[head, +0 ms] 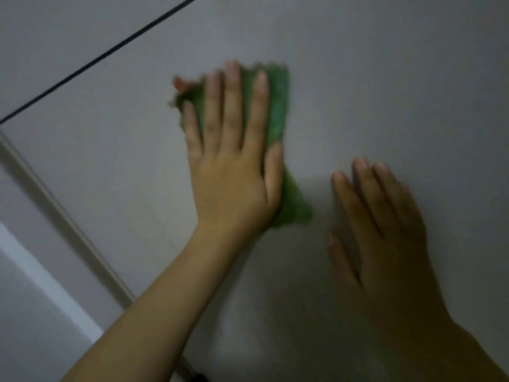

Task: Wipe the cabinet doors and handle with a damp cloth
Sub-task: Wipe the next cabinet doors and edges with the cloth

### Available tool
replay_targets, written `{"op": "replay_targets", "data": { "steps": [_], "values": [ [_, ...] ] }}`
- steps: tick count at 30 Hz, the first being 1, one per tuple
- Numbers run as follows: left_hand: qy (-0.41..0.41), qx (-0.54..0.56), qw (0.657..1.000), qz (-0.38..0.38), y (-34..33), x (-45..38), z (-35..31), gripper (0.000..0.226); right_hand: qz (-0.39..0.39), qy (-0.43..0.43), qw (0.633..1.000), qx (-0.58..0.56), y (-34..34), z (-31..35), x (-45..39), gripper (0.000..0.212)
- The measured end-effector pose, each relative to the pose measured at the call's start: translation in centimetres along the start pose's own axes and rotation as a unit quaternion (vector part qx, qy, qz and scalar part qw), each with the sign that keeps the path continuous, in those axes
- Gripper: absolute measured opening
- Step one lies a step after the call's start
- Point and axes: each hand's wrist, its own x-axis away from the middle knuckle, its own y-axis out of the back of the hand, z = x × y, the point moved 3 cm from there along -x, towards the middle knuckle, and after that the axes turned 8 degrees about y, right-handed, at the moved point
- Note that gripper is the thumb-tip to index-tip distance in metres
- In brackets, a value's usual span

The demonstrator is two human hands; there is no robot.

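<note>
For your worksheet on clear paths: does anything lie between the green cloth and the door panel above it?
Nothing visible does. The left hand presses the green cloth flat on the cabinet door; the right hand rests lower right, aside.

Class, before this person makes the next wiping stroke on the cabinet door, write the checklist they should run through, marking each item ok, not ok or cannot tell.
1. Green cloth lies flat under the left hand: ok.
2. Left fingers are straight, pressing the cloth to the cabinet door: ok.
3. Right hand lies flat beside the cloth, apart from it: ok.
4. Cloth is damp: cannot tell.
5. Handle is in reach: cannot tell, none shows.
6. Dark door gap up-left not yet reached: ok.
</note>
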Motion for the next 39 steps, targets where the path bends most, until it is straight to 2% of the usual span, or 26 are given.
{"op": "replay_targets", "data": {
  "steps": [4, 6, 8, 10, 13, 15, 17, 19, 21, 26, 29, 32, 35, 39],
  "values": [
    [-0.15, -0.012, 0.984, 0.091, 0.0, 9.0, 1.9, 0.054, 0.005, -0.006, 1.0, 0.021, 0.1, 0.5, 0.0, 0.06],
    [-0.176, -0.023, 0.979, 0.1, -0.1, 11.0, 3.2, 0.056, 0.011, -0.016, 0.999, 0.03, 0.2, 0.9, -0.1, 0.062],
    [-0.132, -0.011, 0.988, 0.084, 0.2, 10.1, 4.6, 0.059, 0.02, -0.028, 0.999, 0.018, 0.5, 1.4, -0.3, 0.064],
    [-0.006, 0.0, 0.999, 0.04, 0.7, 7.0, 6.4, 0.063, 0.027, -0.024, 0.999, 0.005, 0.7, 2.0, -0.5, 0.064],
    [0.188, 0.01, 0.981, -0.038, 1.7, 1.2, 8.2, 0.062, 0.037, -0.004, 0.999, -0.01, 0.5, 2.7, -0.7, 0.063],
    [0.24, 0.018, 0.968, -0.071, 1.7, -1.1, 7.2, 0.061, 0.042, 0.004, 0.999, -0.015, 0.3, 3.2, -0.9, 0.062],
    [0.212, 0.016, 0.975, -0.07, 1.3, -0.9, 5.6, 0.06, 0.037, 0.006, 0.999, -0.031, 0.0, 4.0, -1.0, 0.063],
    [0.155, 0.023, 0.987, -0.039, 0.8, 1.9, 4.8, 0.059, 0.036, 0.015, 0.999, -0.037, -0.3, 4.7, -1.0, 0.063],
    [0.134, 0.025, 0.991, -0.003, 0.7, 6.0, 6.0, 0.058, 0.045, 0.023, 0.998, -0.037, -0.8, 5.4, -0.6, 0.063],
    [0.199, 0.015, 0.98, 0.019, 0.9, 12.9, 10.6, 0.058, 0.086, 0.017, 0.995, -0.046, -2.5, 7.3, 0.8, 0.067],
    [0.233, 0.034, 0.972, 0.012, 1.2, 11.4, 11.4, 0.06, 0.113, 0.022, 0.993, -0.033, -3.1, 7.4, 1.4, 0.068],
    [0.263, 0.038, 0.963, -0.041, 2.0, 4.6, 12.5, 0.06, 0.113, 0.035, 0.993, -0.027, -3.3, 6.8, 1.5, 0.069],
    [0.242, 0.036, 0.965, -0.096, 2.7, -0.6, 12.8, 0.058, 0.112, 0.048, 0.992, -0.04, -3.4, 6.5, 1.7, 0.071],
    [0.232, 0.03, 0.968, -0.09, 1.9, 3.3, 11.5, 0.057, 0.12, 0.053, 0.99, -0.046, -3.1, 6.5, 1.9, 0.071]
  ]
}}
